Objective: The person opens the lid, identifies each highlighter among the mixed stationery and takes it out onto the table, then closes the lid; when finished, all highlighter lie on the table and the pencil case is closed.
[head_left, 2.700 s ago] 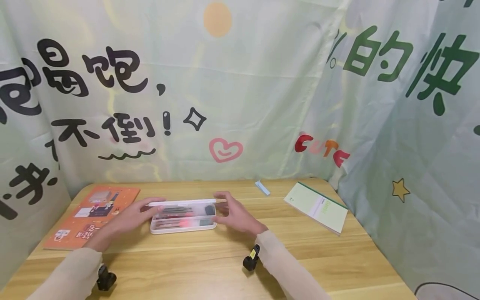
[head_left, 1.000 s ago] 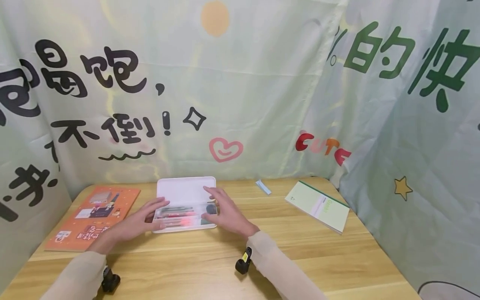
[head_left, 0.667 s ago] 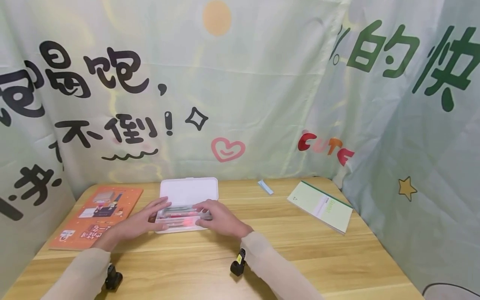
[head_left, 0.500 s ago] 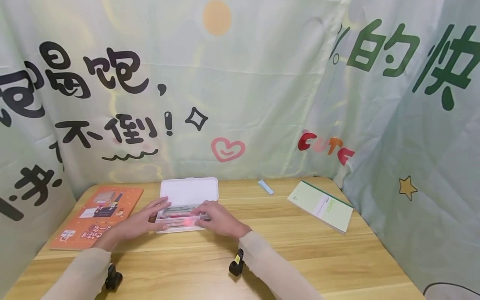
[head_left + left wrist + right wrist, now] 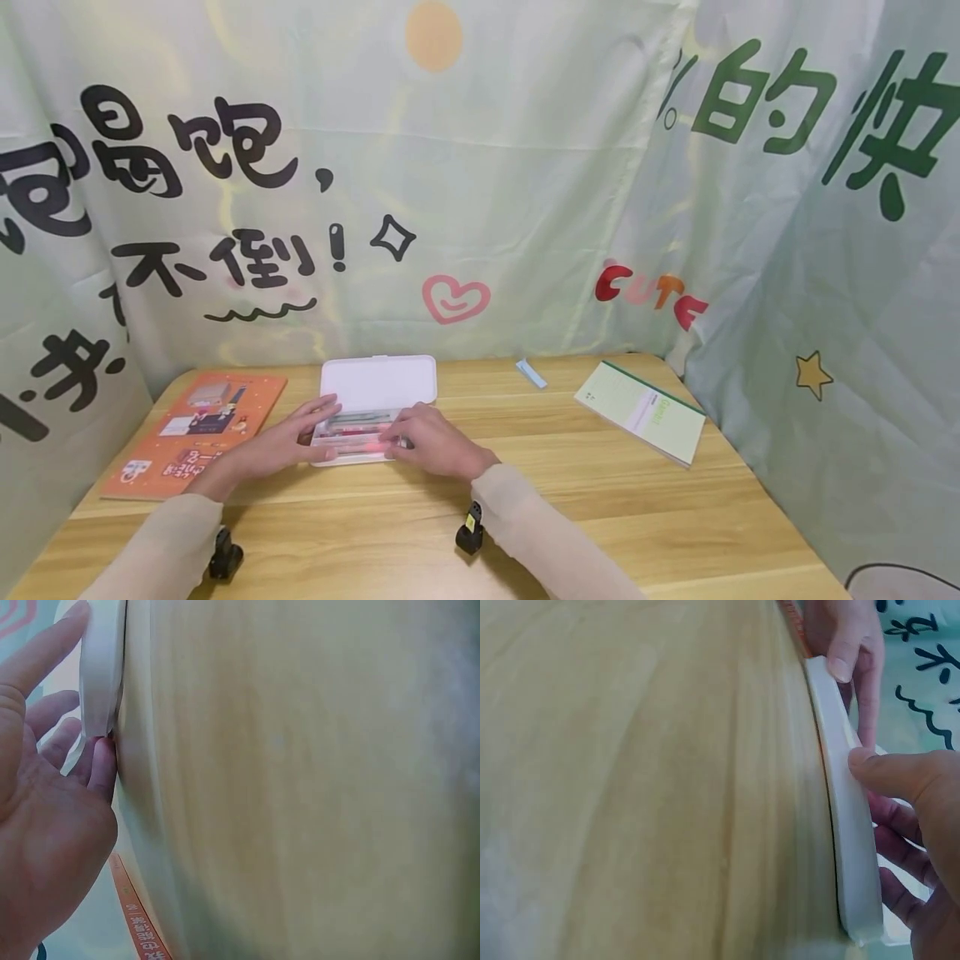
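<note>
A white pencil case (image 5: 378, 385) lies with its lid up on the wooden table, several pens (image 5: 352, 432) in its tray. My left hand (image 5: 273, 443) holds the case's left end, thumb at the front rim and other fingers round the end, as the left wrist view shows. Over the right part of the tray is my right hand (image 5: 438, 440), its fingers bent down among the pens beside a pink one (image 5: 371, 447). In the right wrist view its thumb (image 5: 881, 771) touches the case's front wall. Whether these fingers pinch a pen is hidden.
An orange book (image 5: 198, 421) lies left of the case, partly under the left forearm. To the right are a small light-blue strip (image 5: 531, 374) and a pale green notebook (image 5: 640, 412). A printed curtain (image 5: 525, 208) hangs behind and beside the table (image 5: 600, 517).
The case's lid has swung up and back. My right hand has moved left from the case's right end to over the pens. My left hand has slid slightly down the left end.
</note>
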Tool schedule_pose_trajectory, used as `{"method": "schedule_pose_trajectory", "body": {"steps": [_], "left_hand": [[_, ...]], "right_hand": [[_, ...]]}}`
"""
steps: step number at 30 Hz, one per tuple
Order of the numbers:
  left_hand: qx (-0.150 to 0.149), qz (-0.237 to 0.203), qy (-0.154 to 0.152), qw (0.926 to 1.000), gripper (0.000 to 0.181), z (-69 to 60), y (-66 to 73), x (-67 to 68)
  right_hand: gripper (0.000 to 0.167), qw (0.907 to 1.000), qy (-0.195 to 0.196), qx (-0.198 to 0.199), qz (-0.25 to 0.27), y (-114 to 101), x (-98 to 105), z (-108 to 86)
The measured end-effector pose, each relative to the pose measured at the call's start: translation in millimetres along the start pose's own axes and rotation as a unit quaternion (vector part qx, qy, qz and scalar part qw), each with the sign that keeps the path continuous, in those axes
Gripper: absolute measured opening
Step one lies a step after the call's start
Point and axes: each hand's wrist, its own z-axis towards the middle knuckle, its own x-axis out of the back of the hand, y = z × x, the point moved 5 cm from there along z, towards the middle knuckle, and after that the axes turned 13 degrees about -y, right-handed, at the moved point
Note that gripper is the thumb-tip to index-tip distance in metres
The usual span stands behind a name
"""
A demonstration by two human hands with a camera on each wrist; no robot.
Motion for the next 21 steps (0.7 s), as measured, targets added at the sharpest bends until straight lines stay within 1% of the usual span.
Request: {"method": "schedule_pose_trajectory", "body": {"steps": [3, 8, 11, 15, 18, 21], "left_hand": [[-0.001, 0.002, -0.001, 1.0, 0.09, 1.0, -0.6, -0.1], [0.008, 0.001, -0.004, 1.0, 0.09, 1.4, -1.5, -0.8], [0.014, -0.001, -0.005, 0.9999, 0.09, 0.9, -2.1, -1.4], [0.009, -0.004, -0.003, 0.9999, 0.089, -0.2, -1.9, -1.6], [0.0, -0.004, -0.003, 1.0, 0.089, -0.9, -1.3, -1.6], [-0.003, -0.007, -0.003, 1.0, 0.089, -1.5, -0.1, -1.2]], "right_hand": [[0.021, 0.9999, 0.0, -0.005, -0.014, -2.0, 0.9, 1.5], [0.017, 0.9999, 0.009, -0.013, -0.004, -2.7, 1.2, 2.2], [0.016, 0.9991, 0.02, -0.026, 0.026, -0.8, 2.4, 1.6], [0.015, 0.9955, 0.052, -0.037, 0.069, 6.1, 11.0, -3.0], [0.014, 0.9923, 0.074, -0.043, 0.09, 15.7, 21.9, -11.6], [0.014, 0.9862, 0.094, -0.05, 0.126, 31.6, 31.8, -24.0]]}}
